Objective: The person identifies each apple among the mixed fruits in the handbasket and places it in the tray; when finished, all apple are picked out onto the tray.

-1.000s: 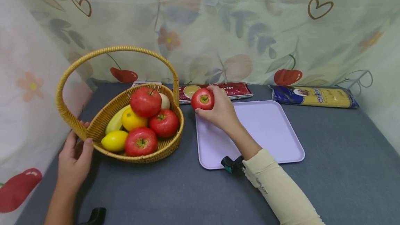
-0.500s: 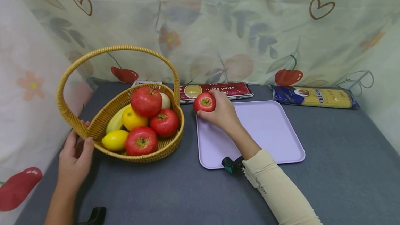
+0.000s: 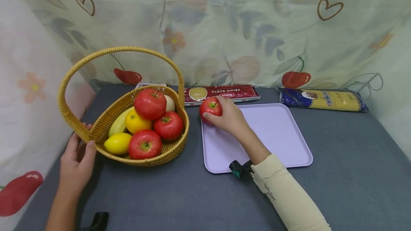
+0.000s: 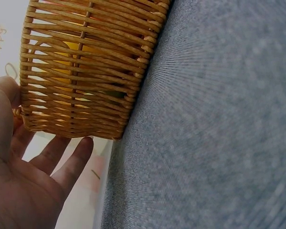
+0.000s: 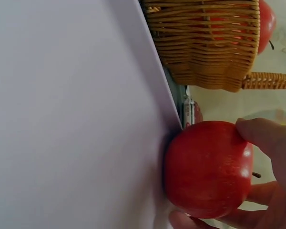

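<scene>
My right hand (image 3: 229, 117) grips a red apple (image 3: 210, 109) over the far left corner of the lilac tray (image 3: 263, 138). In the right wrist view the apple (image 5: 207, 169) sits right at the tray surface, thumb on one side and fingers on the other. My left hand (image 3: 77, 163) holds the left end of a wicker basket (image 3: 174, 154) by the handle's base. Its thumb lies at the rim and its fingers reach behind the wall, partly hidden. The basket carries several red apples (image 3: 145, 144), a lemon (image 3: 117, 144), an orange (image 3: 136, 121) and a banana (image 3: 118, 122).
Behind the tray lies a red pasta packet (image 3: 237, 92), partly hidden by the basket. A blue and yellow pasta packet (image 3: 324, 99) lies at the back right. Patterned cloth (image 3: 218, 27) hangs behind the grey tabletop (image 3: 179, 199). A whitish round item (image 3: 169, 104) sits inside the basket.
My right hand has lowered the apple towards the tray's corner, slightly rightward, and the apple has tipped so its stem points farther up. The left hand and basket stay in place.
</scene>
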`<action>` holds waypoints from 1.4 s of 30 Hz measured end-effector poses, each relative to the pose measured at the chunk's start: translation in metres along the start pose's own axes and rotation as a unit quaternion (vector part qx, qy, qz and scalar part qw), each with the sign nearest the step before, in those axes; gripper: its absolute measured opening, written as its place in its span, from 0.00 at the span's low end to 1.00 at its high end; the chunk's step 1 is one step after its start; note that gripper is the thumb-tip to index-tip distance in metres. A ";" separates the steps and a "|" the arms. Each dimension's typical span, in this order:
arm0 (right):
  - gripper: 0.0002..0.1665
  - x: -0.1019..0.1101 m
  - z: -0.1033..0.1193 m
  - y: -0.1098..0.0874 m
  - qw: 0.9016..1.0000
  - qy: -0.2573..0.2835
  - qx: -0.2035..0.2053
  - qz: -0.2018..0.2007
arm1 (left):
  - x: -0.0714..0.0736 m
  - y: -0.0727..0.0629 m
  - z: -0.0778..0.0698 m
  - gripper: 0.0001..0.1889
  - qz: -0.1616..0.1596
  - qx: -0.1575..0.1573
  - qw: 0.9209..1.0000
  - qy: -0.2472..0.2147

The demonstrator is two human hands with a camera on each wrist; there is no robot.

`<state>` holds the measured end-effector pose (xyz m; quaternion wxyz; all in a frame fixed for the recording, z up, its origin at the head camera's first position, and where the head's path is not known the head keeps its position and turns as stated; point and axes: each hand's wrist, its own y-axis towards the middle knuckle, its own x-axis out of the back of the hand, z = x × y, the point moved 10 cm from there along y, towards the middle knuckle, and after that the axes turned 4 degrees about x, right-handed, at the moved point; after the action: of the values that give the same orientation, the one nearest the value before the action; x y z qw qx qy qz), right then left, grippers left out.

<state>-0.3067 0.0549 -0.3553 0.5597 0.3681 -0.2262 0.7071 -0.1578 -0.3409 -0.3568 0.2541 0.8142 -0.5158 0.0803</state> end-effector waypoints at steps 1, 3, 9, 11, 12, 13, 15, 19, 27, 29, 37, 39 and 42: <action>0.45 -0.001 0.000 0.000 1.000 -0.001 -0.001 0.007 | 0.000 0.000 0.000 0.29 -0.001 -0.001 1.000 0.001; 0.45 -0.001 0.000 0.001 1.000 -0.003 -0.001 0.020 | 0.001 0.000 0.000 0.29 -0.002 -0.004 1.000 0.001; 0.44 -0.001 0.003 0.001 0.999 -0.013 0.006 0.044 | 0.000 0.000 0.001 0.29 0.002 -0.003 1.000 0.008; 0.45 -0.002 0.002 -0.001 0.999 -0.015 0.000 0.052 | -0.001 0.000 0.002 0.29 0.004 0.002 1.000 0.011; 0.46 -0.003 0.002 -0.002 0.998 -0.017 -0.003 0.054 | -0.001 0.000 0.003 0.29 0.006 0.004 1.000 0.012; 0.47 -0.003 0.002 -0.003 0.998 -0.022 -0.006 0.053 | -0.002 0.000 0.003 0.29 0.007 0.006 1.000 0.012; 0.48 -0.001 0.004 -0.007 0.999 -0.035 -0.008 0.039 | -0.002 0.000 0.003 0.29 0.009 0.007 1.000 0.012; 0.40 0.009 0.025 -0.016 0.997 -0.046 0.033 -0.048 | -0.003 0.000 0.002 0.30 0.009 0.005 1.000 0.013; 0.16 0.012 0.089 -0.041 0.967 0.076 0.194 -0.146 | -0.003 0.001 -0.001 0.29 0.005 -0.004 1.000 0.003; 0.17 0.003 0.098 -0.039 0.962 0.144 0.201 -0.114 | -0.002 0.001 -0.001 0.29 0.004 -0.004 1.000 0.002; 0.37 -0.041 0.120 -0.016 0.949 0.283 0.138 -0.019 | 0.000 0.000 0.000 0.29 0.001 -0.002 1.000 0.002; 0.43 -0.047 0.124 -0.010 0.960 0.248 0.130 -0.020 | 0.000 0.000 0.001 0.29 0.002 0.000 1.000 0.003; 0.49 -0.053 0.129 -0.001 0.969 0.214 0.119 -0.023 | 0.000 0.000 0.001 0.29 0.005 0.003 1.000 0.006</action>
<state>-0.2656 -0.0725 -0.3160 0.5636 0.2772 -0.0071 0.7781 -0.1576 -0.3414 -0.3576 0.2543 0.8119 -0.5182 0.0877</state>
